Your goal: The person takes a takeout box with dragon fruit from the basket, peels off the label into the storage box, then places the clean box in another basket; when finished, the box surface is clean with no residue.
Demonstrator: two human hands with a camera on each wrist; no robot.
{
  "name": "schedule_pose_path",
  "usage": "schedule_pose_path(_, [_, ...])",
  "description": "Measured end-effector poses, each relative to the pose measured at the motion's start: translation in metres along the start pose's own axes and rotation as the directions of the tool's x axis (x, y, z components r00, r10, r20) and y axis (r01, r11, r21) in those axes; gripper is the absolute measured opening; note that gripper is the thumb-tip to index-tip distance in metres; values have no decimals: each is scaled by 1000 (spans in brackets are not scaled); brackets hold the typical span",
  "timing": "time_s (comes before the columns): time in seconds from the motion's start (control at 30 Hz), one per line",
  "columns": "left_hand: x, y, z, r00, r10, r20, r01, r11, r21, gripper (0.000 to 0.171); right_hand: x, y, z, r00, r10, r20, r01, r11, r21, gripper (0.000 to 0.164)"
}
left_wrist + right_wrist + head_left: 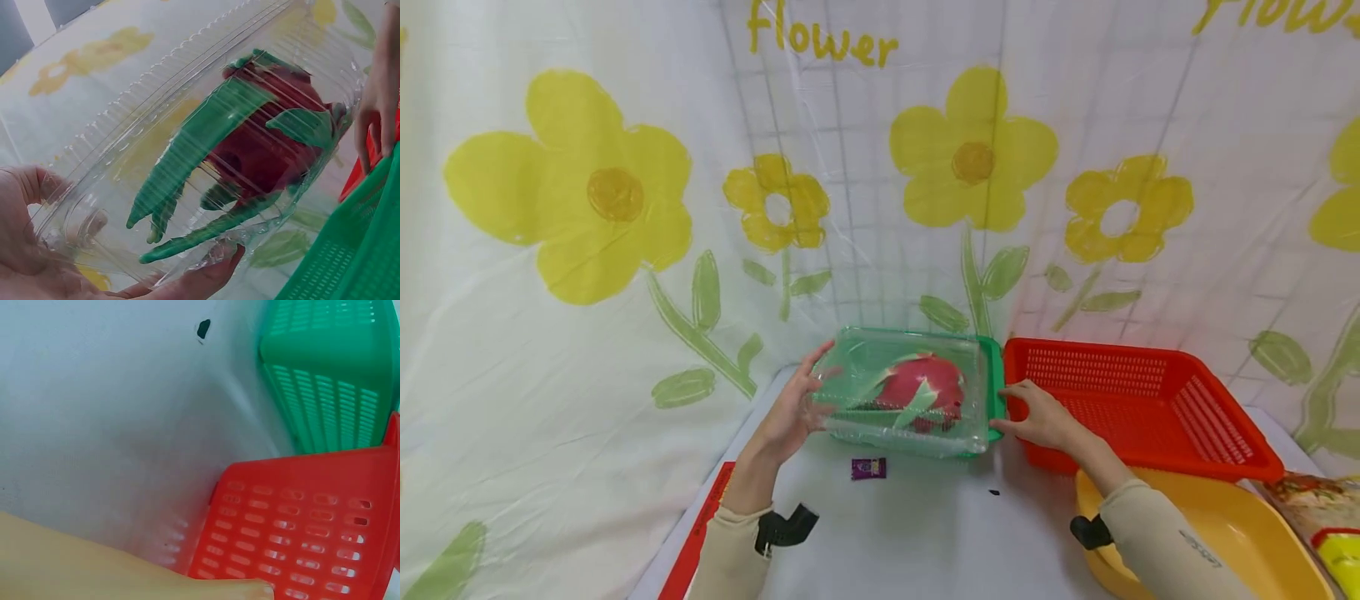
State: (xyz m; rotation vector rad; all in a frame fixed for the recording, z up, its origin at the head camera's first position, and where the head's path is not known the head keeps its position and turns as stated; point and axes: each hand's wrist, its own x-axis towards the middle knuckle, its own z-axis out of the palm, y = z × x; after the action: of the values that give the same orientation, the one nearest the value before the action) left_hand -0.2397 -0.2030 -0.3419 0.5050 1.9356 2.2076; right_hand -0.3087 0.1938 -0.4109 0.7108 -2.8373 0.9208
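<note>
My left hand (786,417) grips the left end of a clear plastic box (94,234), thumb on one side and fingers on the other. Through the clear walls shows a pink-red dragon fruit (921,387) with long green scales. In the head view the box covers most of a green basket (996,375). My right hand (1037,415) is by that basket's right rim, thumb and fingers spread apart with nothing seen between them. Whether its fingertips touch the rim, I cannot tell. The right wrist view shows only part of this hand, beside the red basket (294,512).
The red basket stands right of the green one. A yellow basin (1217,533) lies in front of it, with a printed food packet (1315,508) at far right. A small purple packet (868,468) lies on the white table (925,542). A flower-patterned curtain (865,275) hangs behind.
</note>
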Motion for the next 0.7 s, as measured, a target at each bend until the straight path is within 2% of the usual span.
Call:
schedule_pose_path(0.13, [30, -1, -9, 999, 16, -36, -17, 1000, -11, 65, -2, 0, 0, 1000, 23, -9, -23, 1000, 0, 66])
schedule_pose_path(0.33, [78, -14, -24, 988, 12, -155, 7, 992, 127, 57, -7, 3, 9, 999, 37, 9, -37, 999, 1, 66])
schedule_pose_path(0.47, [112, -27, -32, 980, -17, -196, 50, 985, 164, 59, -7, 2, 10, 1000, 29, -1, -29, 1000, -6, 63])
schedule_pose_path(0.57, [131, -35, -37, 981, -54, -187, 86, 982, 170, 62, -5, 2, 7, 1000, 27, -1, -27, 1000, -14, 63])
schedule_pose_path(0.7, [148, -45, -35, 986, -102, -132, 128, 970, 204, 61, -2, 2, 3, 999, 33, 5, -32, 999, -20, 65])
